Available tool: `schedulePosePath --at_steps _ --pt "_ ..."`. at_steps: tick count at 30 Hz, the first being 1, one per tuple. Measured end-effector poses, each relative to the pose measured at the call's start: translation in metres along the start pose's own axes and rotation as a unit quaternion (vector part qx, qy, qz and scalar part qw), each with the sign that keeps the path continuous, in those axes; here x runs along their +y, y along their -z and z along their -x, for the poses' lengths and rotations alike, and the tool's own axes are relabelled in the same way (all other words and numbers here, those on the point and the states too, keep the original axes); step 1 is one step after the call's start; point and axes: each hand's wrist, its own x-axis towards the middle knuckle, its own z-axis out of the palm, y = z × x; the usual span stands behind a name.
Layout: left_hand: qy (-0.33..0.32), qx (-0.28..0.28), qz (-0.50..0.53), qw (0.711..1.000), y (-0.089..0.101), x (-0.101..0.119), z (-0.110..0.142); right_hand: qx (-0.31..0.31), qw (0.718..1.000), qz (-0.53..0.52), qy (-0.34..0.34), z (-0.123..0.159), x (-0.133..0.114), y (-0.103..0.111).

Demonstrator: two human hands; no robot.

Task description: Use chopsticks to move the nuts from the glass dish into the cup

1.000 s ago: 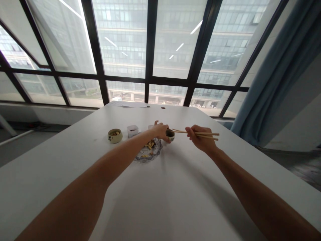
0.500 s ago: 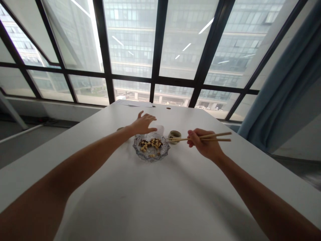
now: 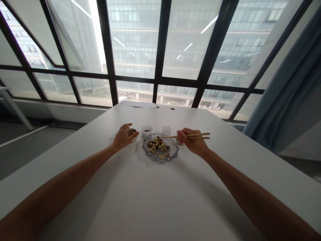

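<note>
My left hand point(image 3: 122, 136) is curled round the side of a small round cup point(image 3: 132, 132), which has dark bits inside; the hand partly covers it. In my right hand point(image 3: 192, 140) is a pair of chopsticks point(image 3: 199, 136). Their tips reach left over the far rim of a scalloped clear glass bowl point(image 3: 173, 155). Pale nuts and dark pieces point(image 3: 157, 145) lie heaped in that bowl, mostly toward its far left. Whether the tips pinch a piece is too small to tell. Behind my right fingers, another small cup point(image 3: 179, 142) is mostly hidden.
Two small whitish containers stand behind the bowl: the left one point(image 3: 147, 131) holds something dark, the right one point(image 3: 166, 130) is translucent. Papers point(image 3: 137, 104) lie at the white table's point(image 3: 140, 201) far end, before the windows. A blue curtain point(image 3: 278, 90) hangs at right.
My left hand has moved left from above the bowl to the small cup. My right hand, still with the chopsticks, has shifted left, bringing the tips over the bowl's far side.
</note>
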Motion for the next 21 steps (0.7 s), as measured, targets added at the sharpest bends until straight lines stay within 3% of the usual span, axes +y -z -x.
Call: schedulePosePath --at_steps 3,8,10,14,17,21 --pt "0.029 0.003 0.055 0.998 -0.009 -0.006 0.005 0.018 0.995 -0.076 -0.065 -0.001 -0.004 0.006" --pt "0.074 -0.013 0.064 0.995 -0.010 -0.006 0.009 -0.089 0.975 -0.119 -0.166 -0.002 -0.014 0.007" --pt "0.088 -0.022 0.058 0.994 -0.009 -0.005 0.009 -0.100 0.974 -0.119 -0.165 -0.002 -0.014 0.001" --pt "0.087 -0.026 0.059 0.994 -0.008 -0.005 0.010 -0.052 0.984 -0.108 -0.133 -0.002 -0.008 -0.005" --pt "0.082 -0.028 0.066 0.994 -0.008 -0.005 0.010 -0.024 0.987 -0.096 -0.126 -0.005 -0.009 0.005" --pt "0.080 -0.024 0.066 0.994 -0.009 -0.007 0.010 -0.062 0.986 -0.058 -0.146 -0.007 -0.018 0.026"
